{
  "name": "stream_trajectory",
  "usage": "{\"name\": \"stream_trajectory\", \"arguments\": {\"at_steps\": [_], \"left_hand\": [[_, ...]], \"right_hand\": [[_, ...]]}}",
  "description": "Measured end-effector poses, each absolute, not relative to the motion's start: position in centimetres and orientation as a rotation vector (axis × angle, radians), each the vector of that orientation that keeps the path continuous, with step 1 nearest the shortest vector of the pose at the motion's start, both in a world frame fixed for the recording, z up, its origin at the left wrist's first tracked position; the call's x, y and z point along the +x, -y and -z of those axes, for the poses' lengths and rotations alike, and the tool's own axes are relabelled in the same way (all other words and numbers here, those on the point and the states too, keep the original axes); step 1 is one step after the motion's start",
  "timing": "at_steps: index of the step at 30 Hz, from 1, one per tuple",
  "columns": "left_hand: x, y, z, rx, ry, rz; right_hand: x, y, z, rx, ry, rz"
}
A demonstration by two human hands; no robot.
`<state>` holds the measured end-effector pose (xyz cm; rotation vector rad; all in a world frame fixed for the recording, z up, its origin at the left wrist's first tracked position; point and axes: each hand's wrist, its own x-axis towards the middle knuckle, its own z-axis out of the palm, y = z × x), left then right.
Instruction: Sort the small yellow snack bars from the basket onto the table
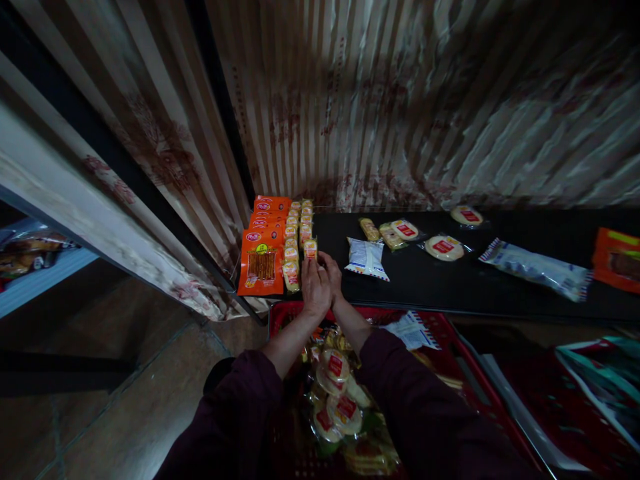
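Observation:
My left hand and my right hand are together at the front edge of the black shelf. Between their fingertips stands a small yellow snack packet, held at the near end of a row of similar packets. Left of it runs a second row of yellow packets. Orange snack bags overlap one another at the shelf's left end. The fingers of both hands are bent in close to the packet, and my left hand partly covers its lower end.
Farther right on the shelf lie a white-blue bag, round wrapped cakes, a long pale package and an orange bag. Below my arms, a red basket holds many wrapped snacks. A black post rises at the left.

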<state>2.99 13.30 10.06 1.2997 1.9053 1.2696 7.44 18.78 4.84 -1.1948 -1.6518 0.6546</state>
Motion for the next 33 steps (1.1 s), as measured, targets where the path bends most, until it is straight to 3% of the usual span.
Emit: {"name": "stream_trajectory", "arguments": {"at_steps": [33], "left_hand": [[2.4, -13.7, -10.8, 1.323, -1.858, -1.266]], "right_hand": [[5.6, -18.2, -5.9, -1.213, 1.689, -0.622]]}}
